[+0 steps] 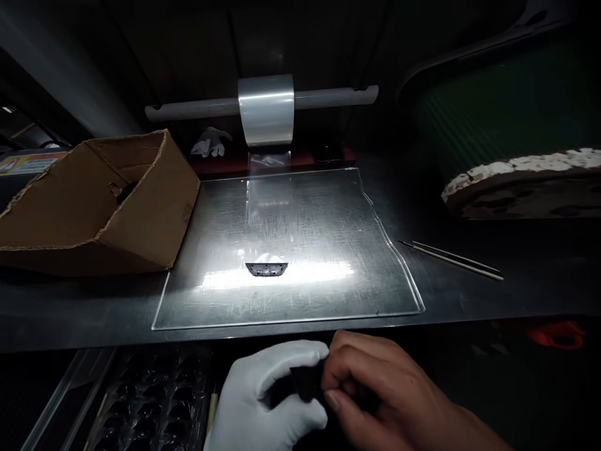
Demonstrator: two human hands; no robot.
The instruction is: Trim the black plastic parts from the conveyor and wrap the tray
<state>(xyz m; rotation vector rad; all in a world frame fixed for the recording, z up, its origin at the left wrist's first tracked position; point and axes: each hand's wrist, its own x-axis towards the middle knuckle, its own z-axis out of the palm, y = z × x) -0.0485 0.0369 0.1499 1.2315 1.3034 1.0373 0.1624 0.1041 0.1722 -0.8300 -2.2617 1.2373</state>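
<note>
My left hand (270, 398), in a white glove, curls its thumb and fingers around a small black plastic part (305, 381) below the table's front edge. Bare and bent at the fingers, my right hand (375, 388) meets the same part from the right; its fingertips are pressed together there, and whether they pinch the part or something small on it is hidden. Another black trapezoid part (267, 269) lies on the scratched clear sheet (323, 232), at the end of a strip of clear film (270, 200).
A roll of film (266, 113) hangs on a bar behind the sheet. An open cardboard box (141, 207) stands left, a clear tray of black parts (154, 401) below it. To the right lie two thin sticks (453, 260) and a green-topped round object (516, 119). A white glove (210, 143) lies behind.
</note>
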